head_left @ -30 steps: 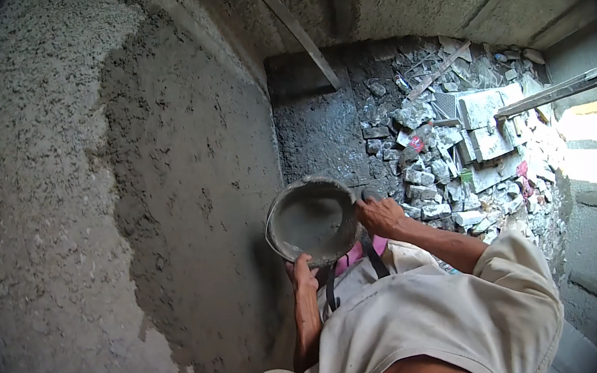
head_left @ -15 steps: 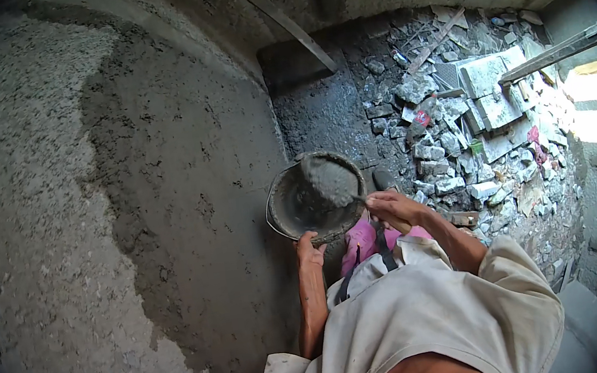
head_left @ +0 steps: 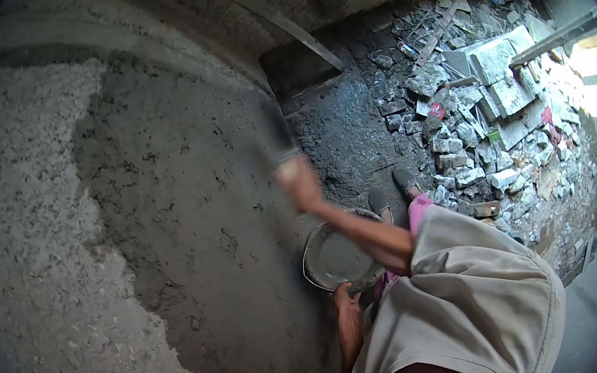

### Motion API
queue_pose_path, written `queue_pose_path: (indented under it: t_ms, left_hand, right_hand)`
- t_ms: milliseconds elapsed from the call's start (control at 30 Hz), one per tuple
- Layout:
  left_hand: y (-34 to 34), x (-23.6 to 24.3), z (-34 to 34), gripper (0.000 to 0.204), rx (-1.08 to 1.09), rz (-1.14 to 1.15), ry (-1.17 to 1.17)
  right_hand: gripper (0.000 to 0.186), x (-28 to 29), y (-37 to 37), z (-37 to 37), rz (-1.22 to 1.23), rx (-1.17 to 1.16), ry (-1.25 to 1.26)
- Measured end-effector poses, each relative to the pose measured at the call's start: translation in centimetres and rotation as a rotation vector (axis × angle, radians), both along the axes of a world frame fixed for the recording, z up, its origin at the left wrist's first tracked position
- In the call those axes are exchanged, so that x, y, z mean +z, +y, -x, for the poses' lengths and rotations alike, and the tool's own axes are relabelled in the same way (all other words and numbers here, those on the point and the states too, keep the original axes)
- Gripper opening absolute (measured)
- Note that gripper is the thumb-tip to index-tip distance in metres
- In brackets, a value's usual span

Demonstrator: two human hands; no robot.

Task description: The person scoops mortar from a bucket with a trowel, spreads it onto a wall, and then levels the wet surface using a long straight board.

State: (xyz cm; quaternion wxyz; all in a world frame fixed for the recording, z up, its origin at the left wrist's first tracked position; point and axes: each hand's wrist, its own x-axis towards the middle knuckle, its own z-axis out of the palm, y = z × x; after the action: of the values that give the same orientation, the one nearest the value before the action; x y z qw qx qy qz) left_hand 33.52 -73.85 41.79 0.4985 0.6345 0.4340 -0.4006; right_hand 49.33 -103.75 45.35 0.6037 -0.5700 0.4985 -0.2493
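Note:
My left hand [head_left: 346, 299] grips the near rim of a round bucket [head_left: 307, 252], its thumb over the edge. Grey wet mortar [head_left: 338, 258] lies inside, and a thin wire handle hangs at the bucket's left side. Reaching across above the bucket, my right hand [head_left: 301, 186] is closed round the handle of a trowel [head_left: 277, 125]. Motion blurs the blade, which is close to the right-hand edge of the wet grey plaster [head_left: 177, 180] on the wall. Whether the blade touches the plaster, or carries mortar, I cannot tell.
Rough lighter wall [head_left: 34, 236] borders the plaster on the left. Broken bricks and rubble [head_left: 453, 158] cover the floor at right, with pale blocks [head_left: 504, 84] among them. A long board [head_left: 284, 22] leans at the back, and a beam [head_left: 558, 39] juts in from the right. My shoes [head_left: 405, 180] stand beside the bucket.
My right hand has lifted the trowel out of the bucket, where it held a heap of mortar, and swung it left and forward to the wall. My left hand still holds the bucket, now lower in view.

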Motion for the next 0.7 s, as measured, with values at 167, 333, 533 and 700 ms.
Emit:
queue_pose_path:
  t_ms: [167, 333, 533, 700]
  left_hand:
    - [-0.3, 0.5, 0.0, 0.053, 0.093, 0.026, -0.014]
    - [-4.8, 3.4, -1.8, 0.054, 0.108, 0.119, -0.062]
    - [-7.9, 5.7, -3.1, 0.064, -0.148, -0.020, -0.212]
    - [-11.9, 8.8, -3.0, 0.063, -0.458, -0.099, -0.262]
  right_hand:
    - [0.047, 24.1, 6.4, 2.6, -0.184, 0.522, -0.715]
    - [0.048, 19.2, 1.7, 14.6, 0.217, 0.879, -0.315]
    - [0.036, 7.3, -1.3, 25.5, 0.408, 1.125, 0.646]
    - [0.030, -4.3, 0.5, 26.7, 0.327, 0.954, 0.658]
